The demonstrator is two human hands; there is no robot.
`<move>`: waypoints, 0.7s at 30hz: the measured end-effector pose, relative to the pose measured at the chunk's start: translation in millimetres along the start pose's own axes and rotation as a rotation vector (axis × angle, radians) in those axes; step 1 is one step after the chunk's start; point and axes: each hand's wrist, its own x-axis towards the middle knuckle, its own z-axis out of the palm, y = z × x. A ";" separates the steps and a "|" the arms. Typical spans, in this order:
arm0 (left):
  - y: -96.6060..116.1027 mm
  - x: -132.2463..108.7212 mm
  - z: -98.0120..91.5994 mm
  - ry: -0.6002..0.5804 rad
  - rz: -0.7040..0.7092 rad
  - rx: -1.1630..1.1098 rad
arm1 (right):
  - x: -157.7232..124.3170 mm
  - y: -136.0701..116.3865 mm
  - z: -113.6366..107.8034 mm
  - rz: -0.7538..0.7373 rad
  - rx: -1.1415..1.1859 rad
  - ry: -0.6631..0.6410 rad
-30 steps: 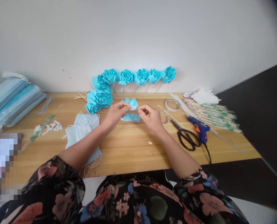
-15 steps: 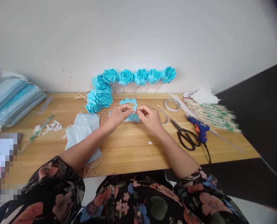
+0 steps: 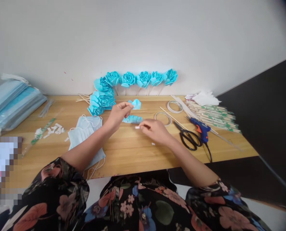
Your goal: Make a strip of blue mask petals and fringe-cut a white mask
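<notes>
My left hand [image 3: 120, 114] pinches a small light-blue petal [image 3: 136, 104] by its edge, above the wooden table. Lower and to the right, my right hand [image 3: 152, 129] has its thumb and finger closed on a small white strip [image 3: 137, 127], which looks like backing paper. Between the hands, a row of light-blue petals [image 3: 132, 119] lies on the table. One more white scrap [image 3: 153, 144] rests just below my right hand. To the right of that row is a roll of tape [image 3: 163, 113], partly overlapped by a thin stick.
Blue flowers [image 3: 128, 79] on sticks lean along the wall. Face masks [image 3: 86, 131] lie under my left forearm, white scraps [image 3: 56, 129] beside them. At right are black scissors [image 3: 190, 140], a blue glue gun [image 3: 200, 128], another tape roll [image 3: 174, 106] and wrapped chopsticks [image 3: 215, 117].
My hands have moved apart. The right came down toward me with the white strip; the left moved slightly left with the petal. The view has shifted a little.
</notes>
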 end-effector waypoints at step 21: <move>10.5 -7.2 5.4 -0.119 -0.007 -0.053 | -53.4 -25.5 19.9 -0.031 -0.040 0.107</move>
